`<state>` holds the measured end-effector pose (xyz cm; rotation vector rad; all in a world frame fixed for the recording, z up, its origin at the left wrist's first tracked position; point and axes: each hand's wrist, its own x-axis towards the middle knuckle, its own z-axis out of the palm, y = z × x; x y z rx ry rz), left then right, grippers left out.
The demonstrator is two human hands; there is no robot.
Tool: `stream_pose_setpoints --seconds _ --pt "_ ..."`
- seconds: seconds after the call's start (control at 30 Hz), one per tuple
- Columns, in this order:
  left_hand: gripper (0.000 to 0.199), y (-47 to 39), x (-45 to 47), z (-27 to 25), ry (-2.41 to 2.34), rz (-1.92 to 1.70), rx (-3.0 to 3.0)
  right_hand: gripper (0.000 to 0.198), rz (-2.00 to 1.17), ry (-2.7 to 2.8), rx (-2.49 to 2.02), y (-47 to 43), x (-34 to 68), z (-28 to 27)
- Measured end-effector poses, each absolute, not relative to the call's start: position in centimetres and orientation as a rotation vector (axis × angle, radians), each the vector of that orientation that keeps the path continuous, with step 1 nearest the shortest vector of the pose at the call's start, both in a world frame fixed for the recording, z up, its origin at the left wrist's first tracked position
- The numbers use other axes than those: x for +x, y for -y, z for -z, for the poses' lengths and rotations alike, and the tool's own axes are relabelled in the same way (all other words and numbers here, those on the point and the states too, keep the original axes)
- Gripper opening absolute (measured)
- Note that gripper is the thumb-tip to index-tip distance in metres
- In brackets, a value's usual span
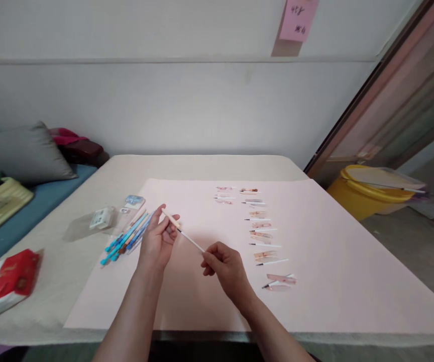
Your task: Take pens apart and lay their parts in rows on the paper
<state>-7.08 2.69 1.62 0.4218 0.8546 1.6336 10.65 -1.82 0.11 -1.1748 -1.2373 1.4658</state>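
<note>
While the left hand (pixel 158 242) is gripping a barrel (pixel 171 217) over the worktop (pixel 202 168), the right hand (pixel 226 264) is pinching its refill (pixel 192 240); unjoined parts (pixel 261 225) are lying toward the right edge, pens (pixel 126 236) toward the left.

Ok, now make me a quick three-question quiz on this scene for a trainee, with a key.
1. True or false: the left hand holds a pale tube.
2. The right hand pinches: A, a grey pillow; B, a thin white rod; C, a yellow bucket.
3. What two main colours show on the packet at the picture's lower left?

Key: 1, true; 2, B; 3, red and white.
</note>
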Motion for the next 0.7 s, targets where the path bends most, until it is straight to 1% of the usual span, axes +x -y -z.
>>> stream_pose_setpoints --seconds 0.17,0.27,0.57,0.7 --pt "0.052 -2.52 -6.85 -2.03 -0.912 -1.709 0.591 0.014 -1.452 1.242 -1.180 1.78 10.75 -0.23" --pt "0.053 -2.45 -6.82 -2.08 -0.957 -1.754 0.654 0.015 -1.442 1.251 -1.177 1.77 10.89 -0.18" --pt "0.038 -2.56 -6.90 -1.64 -1.016 -1.757 0.678 0.019 -1.449 1.211 -1.204 1.51 11.24 0.09" --pt "0.034 -2.64 -6.87 -1.53 -1.029 -1.753 0.655 0.017 -1.467 1.178 -1.201 1.32 11.36 -0.10"
